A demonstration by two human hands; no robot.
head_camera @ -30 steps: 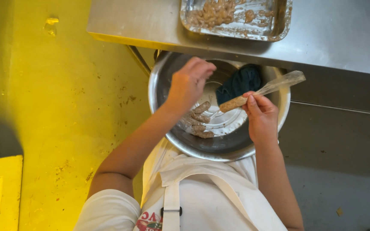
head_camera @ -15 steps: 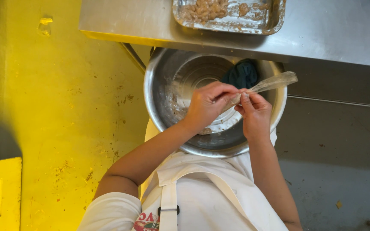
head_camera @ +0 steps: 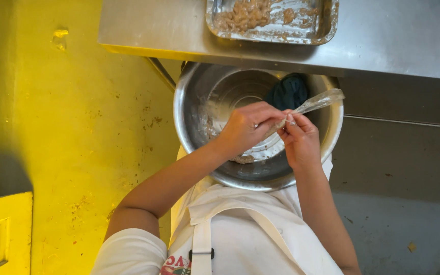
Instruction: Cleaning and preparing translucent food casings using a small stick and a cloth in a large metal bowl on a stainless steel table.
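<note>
Evidently scraping: left hand (head_camera: 248, 127) pinches batter off the spoon (head_camera: 311, 104) that the right hand (head_camera: 299, 140) grips (over the steel bowl (head_camera: 189, 102)); wiping needs steadiness.

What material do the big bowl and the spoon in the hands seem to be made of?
The bowl looks like brushed steel: grey, with dull reflections. The spoon seems pale, perhaps plastic or coated metal; a smeared coating hides its surface. Both hands grip its handle.

Both hands' fingers (head_camera: 260, 119) pinching spatula (head_camera: 311, 104) (perhaps plastic), over steel bowl (head_camera: 189, 102)
</note>
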